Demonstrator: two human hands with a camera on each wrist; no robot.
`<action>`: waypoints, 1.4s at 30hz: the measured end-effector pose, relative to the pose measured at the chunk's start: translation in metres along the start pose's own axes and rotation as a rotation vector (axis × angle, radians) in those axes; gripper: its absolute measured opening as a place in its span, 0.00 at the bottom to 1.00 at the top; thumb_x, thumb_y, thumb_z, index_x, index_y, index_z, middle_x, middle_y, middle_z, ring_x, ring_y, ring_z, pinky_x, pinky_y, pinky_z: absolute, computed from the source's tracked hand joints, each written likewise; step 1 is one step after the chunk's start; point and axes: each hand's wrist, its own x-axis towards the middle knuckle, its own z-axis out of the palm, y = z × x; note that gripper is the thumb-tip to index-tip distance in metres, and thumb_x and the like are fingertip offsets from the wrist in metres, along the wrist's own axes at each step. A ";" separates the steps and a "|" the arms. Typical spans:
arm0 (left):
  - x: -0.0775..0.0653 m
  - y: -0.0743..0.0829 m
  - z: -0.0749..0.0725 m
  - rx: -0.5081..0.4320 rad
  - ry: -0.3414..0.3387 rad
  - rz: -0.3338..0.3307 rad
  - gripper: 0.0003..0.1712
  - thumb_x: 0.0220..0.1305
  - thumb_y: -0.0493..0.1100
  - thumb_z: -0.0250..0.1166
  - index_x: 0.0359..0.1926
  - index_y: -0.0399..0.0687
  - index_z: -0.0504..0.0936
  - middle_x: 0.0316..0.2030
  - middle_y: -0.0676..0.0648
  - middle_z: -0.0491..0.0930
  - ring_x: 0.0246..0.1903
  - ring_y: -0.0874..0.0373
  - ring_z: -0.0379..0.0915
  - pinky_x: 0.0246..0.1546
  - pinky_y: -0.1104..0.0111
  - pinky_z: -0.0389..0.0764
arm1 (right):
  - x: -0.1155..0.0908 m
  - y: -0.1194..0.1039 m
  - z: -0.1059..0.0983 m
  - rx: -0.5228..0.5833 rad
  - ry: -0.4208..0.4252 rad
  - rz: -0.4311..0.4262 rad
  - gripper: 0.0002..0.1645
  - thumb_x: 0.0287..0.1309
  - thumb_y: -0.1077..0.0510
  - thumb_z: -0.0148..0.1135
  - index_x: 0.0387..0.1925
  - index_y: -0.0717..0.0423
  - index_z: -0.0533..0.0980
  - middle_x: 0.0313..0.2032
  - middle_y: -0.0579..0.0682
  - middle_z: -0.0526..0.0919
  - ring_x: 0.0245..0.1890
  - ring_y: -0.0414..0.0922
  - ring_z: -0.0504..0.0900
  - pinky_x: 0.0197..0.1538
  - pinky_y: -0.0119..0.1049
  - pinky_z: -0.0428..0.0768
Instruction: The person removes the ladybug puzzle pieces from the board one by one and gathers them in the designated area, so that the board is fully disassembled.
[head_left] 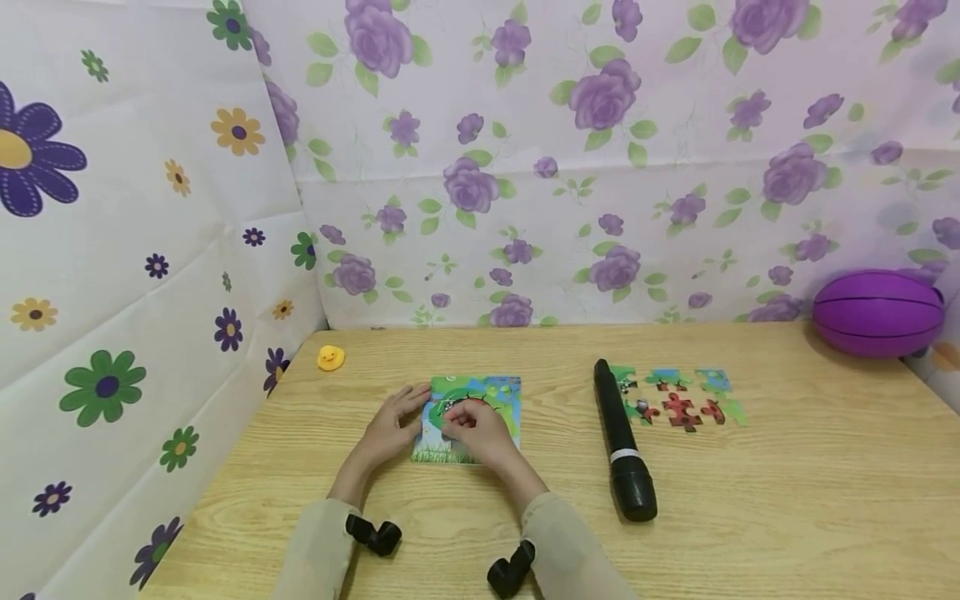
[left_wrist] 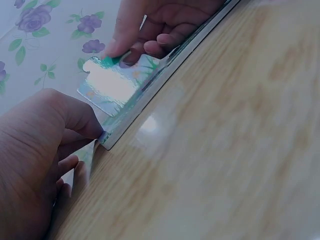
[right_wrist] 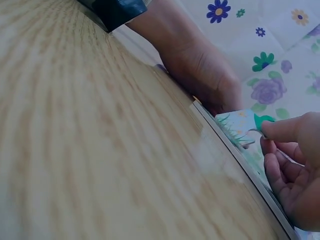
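A square picture puzzle board [head_left: 512,396] with a blue and green print lies on the table in front of me. My left hand [head_left: 390,429] rests against its left side, the thumb touching the front left corner in the left wrist view. Over the board, my right hand [head_left: 480,429] pinches a puzzle piece [left_wrist: 112,85] between thumb and index finger. That piece shows grass and small flowers, with a green patch at the pinched end; it stands tilted close over the board in the wrist views. My right hand hides part of the board's print in the head view.
Right of the board lies a black microphone [head_left: 624,442], its top end overlapping several loose puzzle pieces [head_left: 681,411]. A yellow rubber duck [head_left: 331,358] sits at the back left. A purple ball [head_left: 877,314] stands at the back right, near the flowered cloth.
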 end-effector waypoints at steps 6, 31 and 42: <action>0.001 -0.001 0.001 0.013 0.003 -0.006 0.30 0.68 0.33 0.53 0.71 0.38 0.64 0.74 0.43 0.59 0.77 0.40 0.37 0.75 0.41 0.38 | 0.002 -0.003 -0.001 0.144 0.049 0.054 0.11 0.62 0.56 0.63 0.43 0.58 0.81 0.40 0.52 0.83 0.37 0.39 0.77 0.41 0.29 0.78; 0.002 0.002 0.003 0.056 0.016 0.014 0.30 0.66 0.33 0.53 0.70 0.38 0.65 0.73 0.42 0.60 0.77 0.39 0.40 0.75 0.41 0.42 | 0.022 -0.092 -0.040 0.350 0.130 -0.024 0.16 0.61 0.55 0.64 0.48 0.57 0.79 0.33 0.40 0.80 0.33 0.38 0.76 0.41 0.28 0.79; 0.000 0.001 0.001 0.030 0.024 0.001 0.31 0.66 0.33 0.53 0.70 0.39 0.65 0.74 0.44 0.60 0.77 0.41 0.39 0.75 0.40 0.42 | 0.041 -0.147 -0.095 0.318 0.198 -0.111 0.13 0.61 0.58 0.64 0.46 0.59 0.79 0.28 0.38 0.78 0.28 0.36 0.73 0.35 0.25 0.77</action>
